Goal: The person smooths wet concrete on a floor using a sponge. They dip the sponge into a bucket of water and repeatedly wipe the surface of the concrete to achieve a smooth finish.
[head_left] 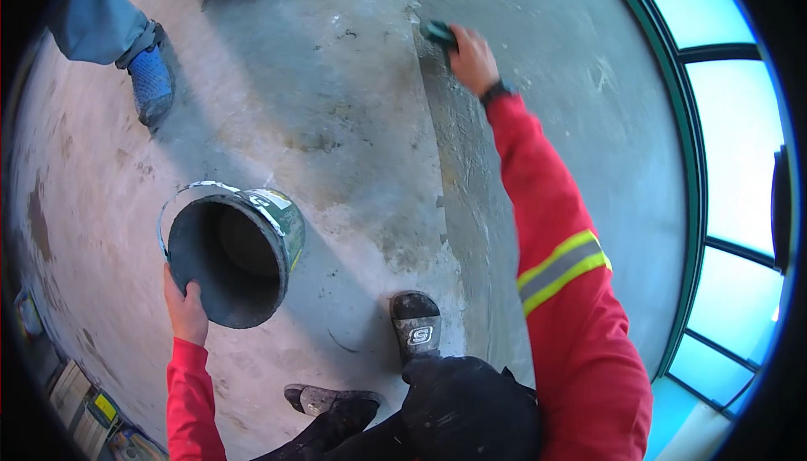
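Observation:
My left hand (pixel 187 308) grips the lower rim of a bucket (pixel 296 230), its thumb inside the mouth. Dark green on the outside with white smears, the bucket is tilted so its grey-coated inside faces me. Its wire handle, crusted white, arcs over the left side. Far out in front, my right hand (pixel 475 62) is closed on a small dark green hand tool (pixel 438 34), perhaps a brush; its kind is not clear. That tool is over the damp grey concrete, beside a long straight edge in the surface (pixel 433 116). Whether it touches the concrete I cannot tell.
Another person's feet in blue patterned footwear (pixel 152 83) stand at the far left. My own feet, in dark slides (pixel 415 326), are at the near middle. Green-framed glass panels (pixel 731 133) run along the right. Planks and packages (pixel 80 398) lie at the lower left.

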Available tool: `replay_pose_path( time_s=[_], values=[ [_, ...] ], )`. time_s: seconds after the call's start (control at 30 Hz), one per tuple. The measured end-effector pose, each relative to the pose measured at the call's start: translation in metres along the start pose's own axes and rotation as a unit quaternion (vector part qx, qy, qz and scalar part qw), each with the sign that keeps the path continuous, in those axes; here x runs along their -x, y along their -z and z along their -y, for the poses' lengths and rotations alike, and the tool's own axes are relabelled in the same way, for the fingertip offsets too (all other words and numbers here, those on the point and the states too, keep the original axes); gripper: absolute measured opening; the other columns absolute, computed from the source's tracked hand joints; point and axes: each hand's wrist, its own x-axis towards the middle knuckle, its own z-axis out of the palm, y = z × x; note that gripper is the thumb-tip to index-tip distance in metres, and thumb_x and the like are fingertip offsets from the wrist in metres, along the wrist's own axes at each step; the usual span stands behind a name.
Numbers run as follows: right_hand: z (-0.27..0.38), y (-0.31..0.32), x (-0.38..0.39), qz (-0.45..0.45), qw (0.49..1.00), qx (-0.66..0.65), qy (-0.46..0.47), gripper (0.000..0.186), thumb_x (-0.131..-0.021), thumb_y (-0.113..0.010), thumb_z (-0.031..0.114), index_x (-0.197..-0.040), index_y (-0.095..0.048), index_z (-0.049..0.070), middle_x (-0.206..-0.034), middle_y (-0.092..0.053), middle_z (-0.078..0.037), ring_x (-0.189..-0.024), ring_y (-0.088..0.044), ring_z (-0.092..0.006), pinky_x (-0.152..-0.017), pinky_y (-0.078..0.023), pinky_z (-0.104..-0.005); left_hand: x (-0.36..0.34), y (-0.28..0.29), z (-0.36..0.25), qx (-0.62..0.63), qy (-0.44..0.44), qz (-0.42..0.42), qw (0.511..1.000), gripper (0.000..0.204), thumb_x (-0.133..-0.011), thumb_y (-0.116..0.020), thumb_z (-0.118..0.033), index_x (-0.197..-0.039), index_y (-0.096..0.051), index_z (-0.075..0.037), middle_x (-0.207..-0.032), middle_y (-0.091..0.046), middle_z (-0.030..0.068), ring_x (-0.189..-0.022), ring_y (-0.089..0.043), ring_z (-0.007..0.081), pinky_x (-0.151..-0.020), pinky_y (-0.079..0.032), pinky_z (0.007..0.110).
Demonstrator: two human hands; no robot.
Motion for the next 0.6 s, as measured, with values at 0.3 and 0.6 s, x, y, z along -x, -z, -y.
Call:
replay_pose_path(
  time_s=[0.3, 0.6],
  values=[
    [0.003, -0.056, -0.032, 0.132, 0.979, 0.136, -0.068, 0.021, -0.084, -0.050, 0.012, -0.104, -0.056, 0.008, -0.098, -0.055, -0.026, -0.085, -0.060, -0.0444, -0.073, -0.052, -0.0500, 0.004, 0.007, 0.011, -0.038, 0.027, -0.026, 0.999, 0.055, -0.086, -0.044, -0.004, -0.138, -0.031, 0.008, -0.134, -0.045, 0.0195, -0.122, -0.044, 0.0270, -0.105, -0.031, 0.032],
    [0.091, 0.103, 0.298, 0.233, 0.962, 0.025, -0.137, 0.052, -0.066, -0.059, -0.001, -0.116, -0.054, 0.010, -0.095, -0.049, -0.014, -0.087, -0.056, -0.0323, -0.064, -0.050, -0.0422, -0.001, 0.001, 0.015, -0.010, 0.014, -0.002, 1.000, 0.054, -0.086, -0.043, -0.003, -0.138, -0.033, 0.005, -0.134, -0.045, 0.0159, -0.122, -0.044, 0.0251, -0.104, -0.031, 0.031]
  ],
)
